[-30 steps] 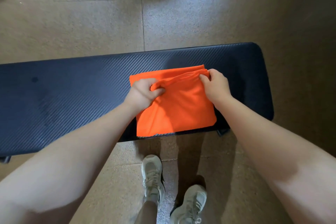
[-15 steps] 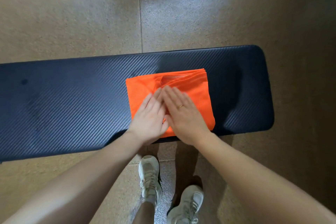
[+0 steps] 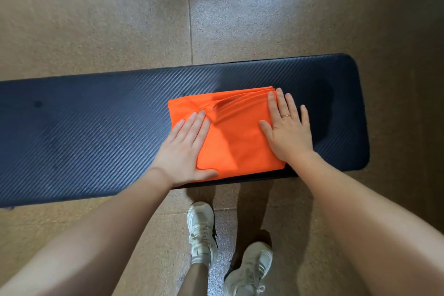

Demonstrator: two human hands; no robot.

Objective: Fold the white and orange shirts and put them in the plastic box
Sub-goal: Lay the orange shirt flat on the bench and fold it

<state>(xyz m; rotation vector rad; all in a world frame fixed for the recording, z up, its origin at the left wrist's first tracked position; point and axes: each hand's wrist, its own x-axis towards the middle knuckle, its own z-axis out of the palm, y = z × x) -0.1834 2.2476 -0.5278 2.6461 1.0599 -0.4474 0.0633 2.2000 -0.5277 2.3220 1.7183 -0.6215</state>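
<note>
Head view, looking straight down. Brown speckled tile floor (image 3: 264,19) fills the frame, grout lines crossing at 12 o'clock. Dark ribbed desk (image 3: 84,132) runs across the middle from the 9 o'clock edge to a rounded end near 3 o'clock.

Orange shirt (image 3: 235,137) lies folded into a rough rectangle on the desk, just right of frame centre, near edge flush with the desk's near edge. Stacked fold layers show along its far edge, toward 1 o'clock; a crease and a seam run near its top middle.

Left hand (image 3: 185,149) rests flat on the shirt's left side, at 9 o'clock of the cloth; fingers straight and held close together, thumb out along the shirt's near edge, outer part of the hand over the desk. Right hand (image 3: 288,132) lies flat on the shirt's right side, at 3 o'clock of the cloth; fingers straight and slightly spread, tips reaching the far fold, little finger over bare desk. The two hands are apart, orange cloth showing between them.

Two pale sneakers (image 3: 201,233) stand on the floor at 6 o'clock. Gold ring (image 3: 285,116) on the right hand.
</note>
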